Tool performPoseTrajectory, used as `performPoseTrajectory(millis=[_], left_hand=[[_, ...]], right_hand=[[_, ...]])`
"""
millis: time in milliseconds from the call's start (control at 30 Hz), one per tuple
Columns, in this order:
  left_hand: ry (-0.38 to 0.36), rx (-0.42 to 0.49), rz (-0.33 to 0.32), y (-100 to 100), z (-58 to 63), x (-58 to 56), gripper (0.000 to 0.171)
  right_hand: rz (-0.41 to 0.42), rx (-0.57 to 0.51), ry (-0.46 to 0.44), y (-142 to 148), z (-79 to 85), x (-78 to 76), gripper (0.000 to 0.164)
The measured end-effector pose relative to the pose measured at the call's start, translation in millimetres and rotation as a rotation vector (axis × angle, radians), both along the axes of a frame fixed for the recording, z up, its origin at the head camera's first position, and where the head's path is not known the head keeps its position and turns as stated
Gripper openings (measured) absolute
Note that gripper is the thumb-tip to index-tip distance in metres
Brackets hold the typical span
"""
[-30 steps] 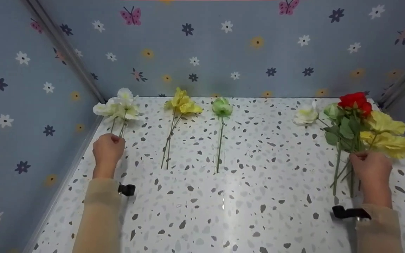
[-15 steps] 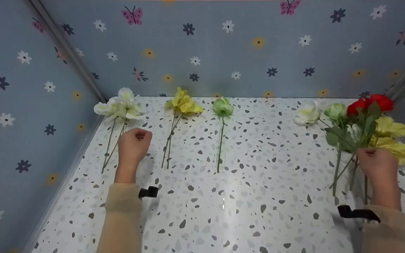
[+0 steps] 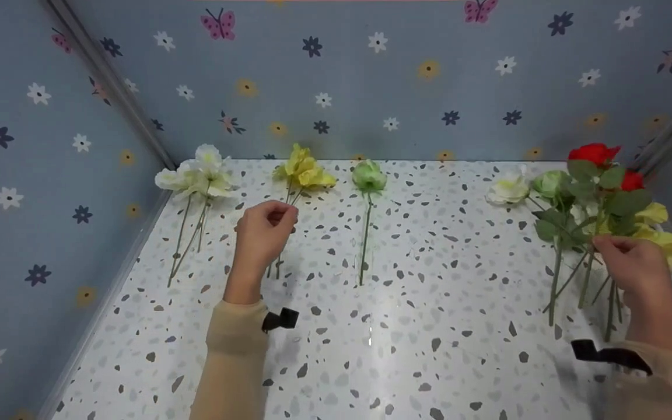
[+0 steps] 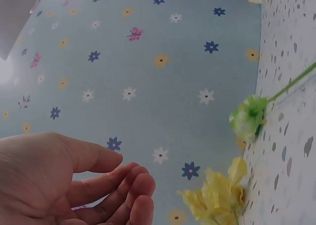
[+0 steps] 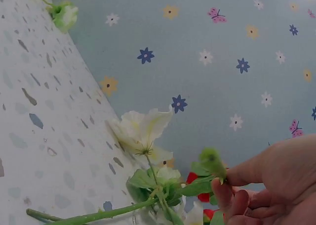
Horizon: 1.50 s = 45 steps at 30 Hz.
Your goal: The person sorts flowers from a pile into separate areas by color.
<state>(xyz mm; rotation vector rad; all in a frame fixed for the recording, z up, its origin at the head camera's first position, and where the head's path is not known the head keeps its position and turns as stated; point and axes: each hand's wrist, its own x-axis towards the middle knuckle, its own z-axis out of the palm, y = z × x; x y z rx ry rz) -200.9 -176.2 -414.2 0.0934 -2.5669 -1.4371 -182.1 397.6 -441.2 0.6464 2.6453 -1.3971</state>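
In the head view my left hand [image 3: 261,242] hovers over the stems of the yellow flowers [image 3: 304,170], its fingers loosely curled and nothing between them. The left wrist view shows a gap inside those curled fingers [image 4: 140,185]. White flowers [image 3: 199,175] with thin stems lie to its left. At the right, my right hand [image 3: 633,259] pinches the green stem of a red rose [image 3: 594,154] between thumb and forefinger, above a pile of flowers. In the right wrist view the cut stem end [image 5: 212,161] points at the camera. A second red rose [image 3: 633,181] sits partly behind leaves.
A single light green flower [image 3: 369,177] lies mid-table. In the right pile are a white flower [image 3: 510,188], a green flower [image 3: 552,184] and yellow flowers [image 3: 665,242], their stems crossing. A patterned wall [image 3: 406,81] closes the speckled table [image 3: 429,326] at the back.
My left hand has moved right, from the white flowers' stems to above the yellow flowers' stems. My right hand has shifted slightly right, and the red roses have separated, one now higher.
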Motion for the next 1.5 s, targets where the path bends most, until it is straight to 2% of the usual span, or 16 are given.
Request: performPoseTrajectory(millis=[100,167,333,400,600,733,867,967,1233,1500], left_hand=[[0.012,0.034,-0.032,16,3.8,3.6,0.016],[0.026,0.063,-0.064,28,4.7,6.2,0.015],[0.037,0.134,-0.18,65,-1.0,12.4,0.012],[0.036,0.163,-0.224,79,-5.4,15.5,0.011],[0.068,0.234,-0.31,122,-19.1,27.5,0.01],[0.037,0.256,-0.374,149,-28.9,40.5,0.013],[-0.022,0.258,-0.462,168,-37.5,54.1,0.02],[-0.058,0.244,-0.498,176,-42.4,60.2,0.023],[-0.096,0.193,-0.543,179,-47.0,60.6,0.015],[-0.122,0.218,-0.543,177,-46.4,62.1,0.008]], right_hand=[[-0.004,-0.009,0.066,-8,4.2,-2.1,0.073],[0.012,-0.086,0.12,-12,8.0,-2.6,0.066],[0.089,-0.475,0.293,-29,12.1,-3.5,0.039],[0.129,-0.567,0.327,-42,9.8,-5.6,0.034],[0.242,-0.677,0.369,-88,3.2,-8.2,0.037],[0.32,-0.681,0.397,-118,-1.7,-4.6,0.035],[0.392,-0.622,0.369,-147,-10.1,-2.4,0.037],[0.433,-0.586,0.34,-164,-16.2,-1.4,0.039],[0.484,-0.644,0.341,-190,-26.9,1.4,0.038],[0.502,-0.671,0.371,-199,-25.2,4.5,0.034]])
